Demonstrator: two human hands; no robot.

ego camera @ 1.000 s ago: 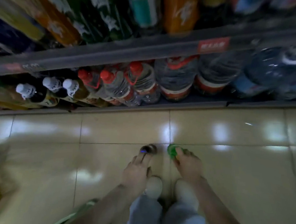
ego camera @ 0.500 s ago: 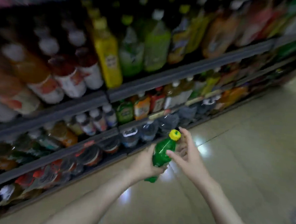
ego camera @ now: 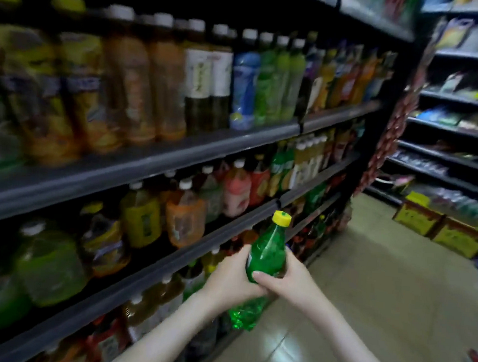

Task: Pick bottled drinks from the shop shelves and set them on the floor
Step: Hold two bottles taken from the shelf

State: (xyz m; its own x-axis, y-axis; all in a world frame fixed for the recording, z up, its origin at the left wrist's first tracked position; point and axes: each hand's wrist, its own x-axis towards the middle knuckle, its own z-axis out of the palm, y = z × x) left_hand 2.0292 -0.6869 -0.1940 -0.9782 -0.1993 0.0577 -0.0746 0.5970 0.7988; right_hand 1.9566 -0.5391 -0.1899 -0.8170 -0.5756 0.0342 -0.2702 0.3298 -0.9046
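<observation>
Between left hand (ego camera: 232, 275) and right hand (ego camera: 287, 280), green bottle (ego camera: 266, 256) is gripped upright; lowering to floor (ego camera: 364, 316) is judged next.

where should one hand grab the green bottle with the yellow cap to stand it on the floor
Round the middle of the green bottle, from the side. It is nearly upright, yellow cap up, and the round body suits a wrapping grip. The left hand and right hand hold it there, leaving the base free to meet the floor.
</observation>
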